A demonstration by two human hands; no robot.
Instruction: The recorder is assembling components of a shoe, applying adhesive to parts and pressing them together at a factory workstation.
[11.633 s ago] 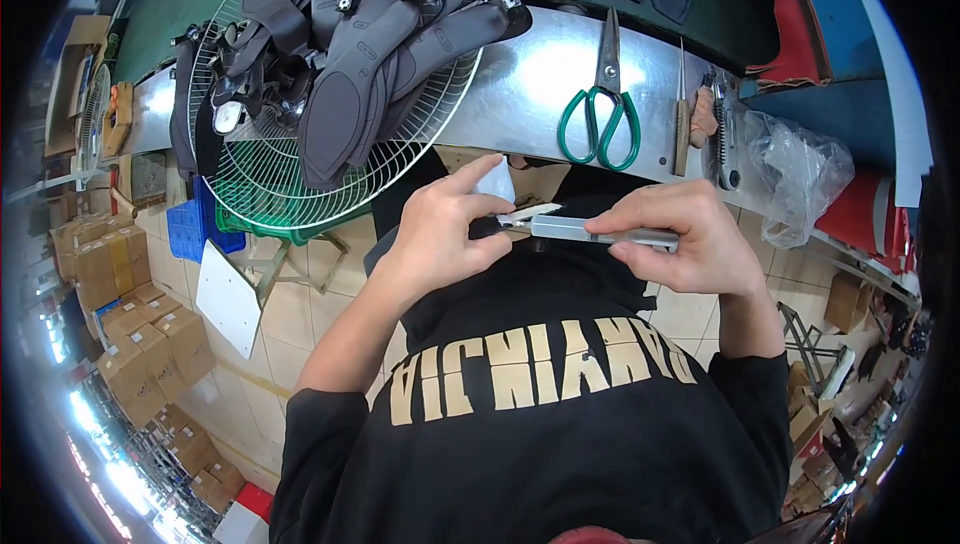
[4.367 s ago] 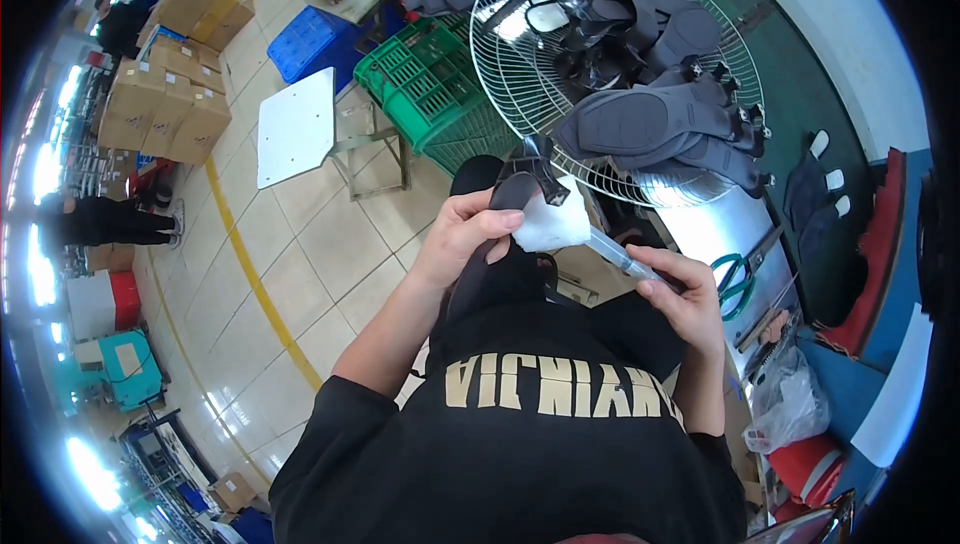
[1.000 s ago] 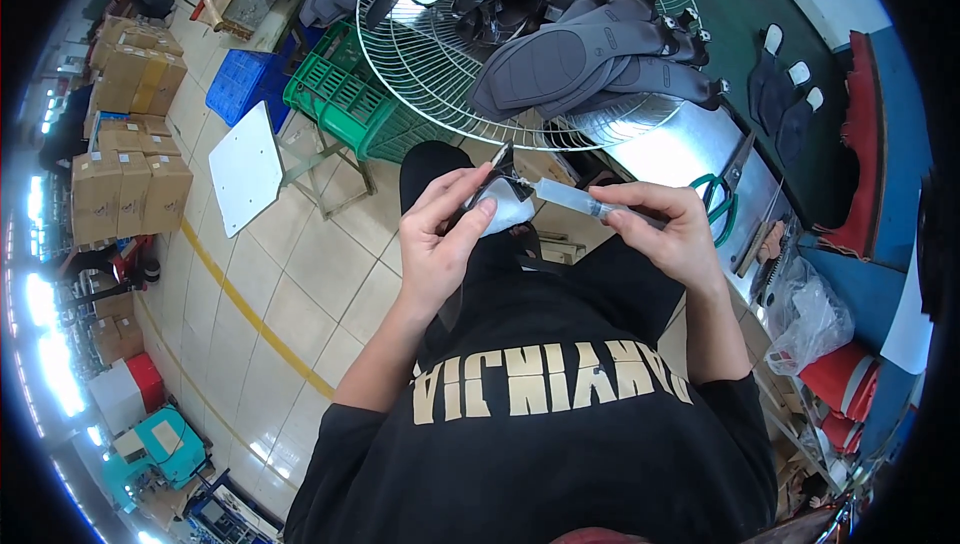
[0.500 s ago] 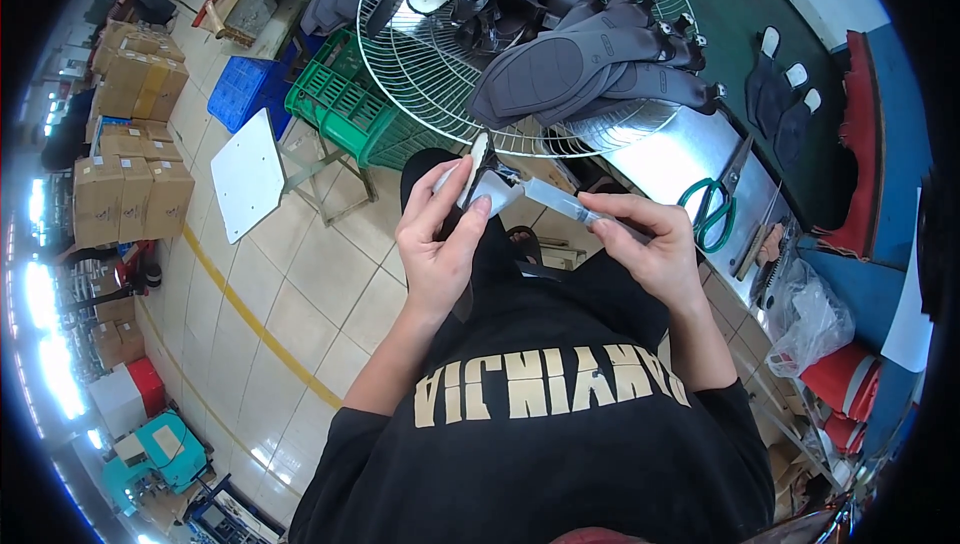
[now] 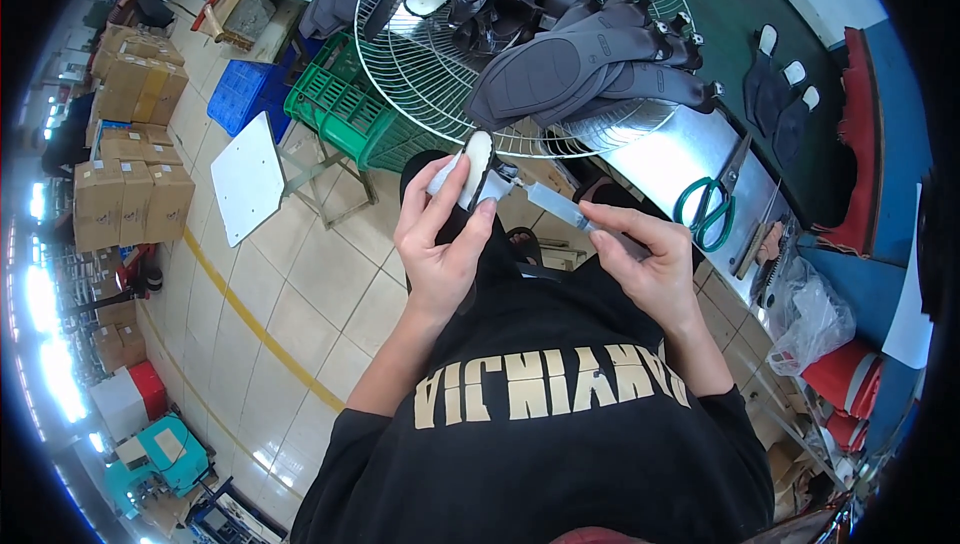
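My left hand (image 5: pixel 438 249) pinches a dark shoe piece with a white oval end (image 5: pixel 479 156) between fingers and thumb, above my lap. Something white lies behind that end, partly covered by my fingers. A clear syringe-like applicator (image 5: pixel 556 204) is gripped in my right hand (image 5: pixel 648 249), thumb and forefinger at its rear. Its narrow tip points left, at the small shiny fitting on the dark piece's right side. Whether the tip touches that fitting is too small to tell. Just beyond both hands is a round wire basket (image 5: pixel 410 104) holding several dark shoe soles (image 5: pixel 545 74).
Green-handled scissors (image 5: pixel 708 212) lie on the metal bench at right, near a clear plastic bag (image 5: pixel 812 314). Several dark pieces with white ends (image 5: pixel 775 94) rest on a green surface. A green crate (image 5: pixel 340 104), a blue crate (image 5: pixel 238 94) and a white board (image 5: pixel 246 180) stand at left.
The dark shoe piece has turned slightly in my left hand, and more of its white face shows. The applicator and my right hand have shifted a little.
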